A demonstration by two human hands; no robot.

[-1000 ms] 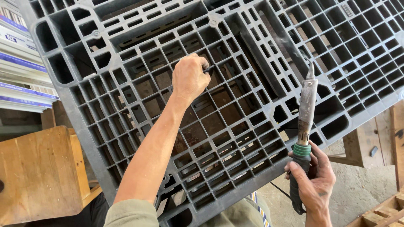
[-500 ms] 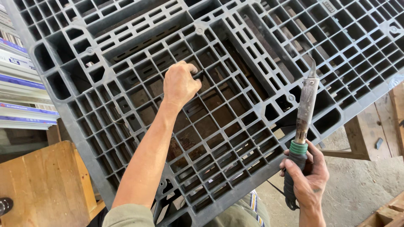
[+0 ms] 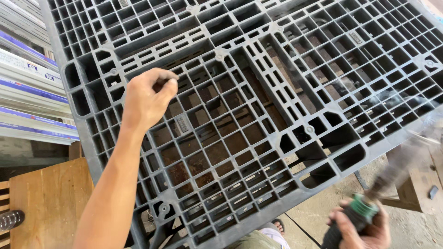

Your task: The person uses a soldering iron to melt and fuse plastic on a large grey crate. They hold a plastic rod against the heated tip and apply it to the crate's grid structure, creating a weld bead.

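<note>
Head view, left to right: stacked boards with blue and white edges point(image 3: 23, 87) at far left, wooden bench point(image 3: 50, 198) below them at bottom left. Left hand point(image 3: 147, 99) is up against a grey plastic pallet point(image 3: 258, 106), fingers point(image 3: 168, 83) curled and hooked over a rib of the grid, gripping it near the pallet's left edge. Pallet fills most of the frame, tilted, its near corner hanging over the person's lap; what carries it isn't visible. Right hand point(image 3: 362, 226) at bottom right, clenched around the green-collared handle of a tool point(image 3: 392, 177); the tool's upper part is motion-blurred, kind unclear, apart from the pallet's right edge. Handling guess: pallet looks stiff, bulky, fairly heavy, not fragile; rusty-brown grime in the cells. Open ribs and edge slots give good finger holds; one-hand hold near an edge probably lets it swing. Concrete floor point(image 3: 314, 216) under it.
</note>
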